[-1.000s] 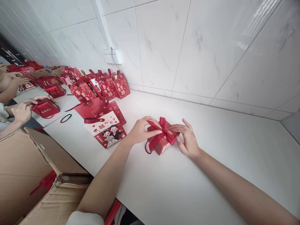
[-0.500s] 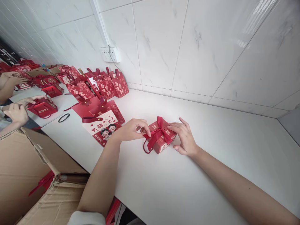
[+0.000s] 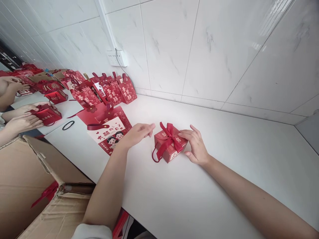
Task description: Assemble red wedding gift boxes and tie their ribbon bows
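A small red gift box [image 3: 163,137] with gold characters stands on the white table. A red ribbon bow [image 3: 171,141] crosses its lid, and a dark red cord handle [image 3: 155,156] loops from its left side. My right hand [image 3: 196,146] holds the box at its right end, fingertips on the top edge and thumb low by the near corner. Just left of the box, my left hand [image 3: 139,134] is raised, its fingers pressed together with nothing visible in them. It is apart from the ribbon. A white and red card bag [image 3: 109,136] lies flat behind my left wrist.
Several red paper bags [image 3: 109,91] stand against the tiled wall, near a socket [image 3: 117,58]. A black ring [image 3: 68,125] lies at the left. An open cardboard carton [image 3: 74,199] is at lower left. Another person's hands [image 3: 23,121] hold a red box [image 3: 48,114].
My left hand has let go of the ribbon end and moved up and left, away from the box. My right hand stays put. The neighbouring person's hands have shifted on their box.
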Motion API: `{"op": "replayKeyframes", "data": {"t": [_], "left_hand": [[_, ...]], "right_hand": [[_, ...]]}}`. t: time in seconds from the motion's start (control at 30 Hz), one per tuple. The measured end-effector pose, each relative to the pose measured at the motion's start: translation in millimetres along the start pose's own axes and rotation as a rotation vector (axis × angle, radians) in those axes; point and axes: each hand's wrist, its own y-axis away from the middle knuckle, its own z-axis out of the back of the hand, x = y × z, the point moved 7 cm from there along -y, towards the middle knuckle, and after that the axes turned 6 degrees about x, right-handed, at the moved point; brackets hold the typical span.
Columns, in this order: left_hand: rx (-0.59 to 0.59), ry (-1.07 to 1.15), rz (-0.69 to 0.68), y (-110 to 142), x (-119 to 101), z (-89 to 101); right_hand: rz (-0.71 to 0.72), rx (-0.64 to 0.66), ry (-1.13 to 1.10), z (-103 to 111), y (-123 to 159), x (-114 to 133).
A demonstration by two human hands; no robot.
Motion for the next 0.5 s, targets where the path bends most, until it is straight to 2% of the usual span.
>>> {"op": "replayKeyframes", "data": {"t": [0.07, 0.13, 0.3, 0.37, 0.5], "left_hand": [[-0.202, -0.008, -0.078, 1, -9, 7.3], [-0.286, -0.064, -0.189, 2, -21, 4.5], [-0.177, -0.295, -0.45, 4, -50, -29.5], [-0.156, -0.39, -0.482, 5, -56, -39.6], [-0.096, -0.525, -0.434, 7, -59, -48.4]], "right_hand": [[0.004, -0.006, 0.0, 0, 0, 1], [0.003, -0.004, 0.003, 0, 0, 1], [0.013, 0.025, 0.031, -1, -1, 2], [0.024, 0.031, 0.035, -1, -2, 3], [0.026, 0.039, 0.034, -2, -2, 4]]}}
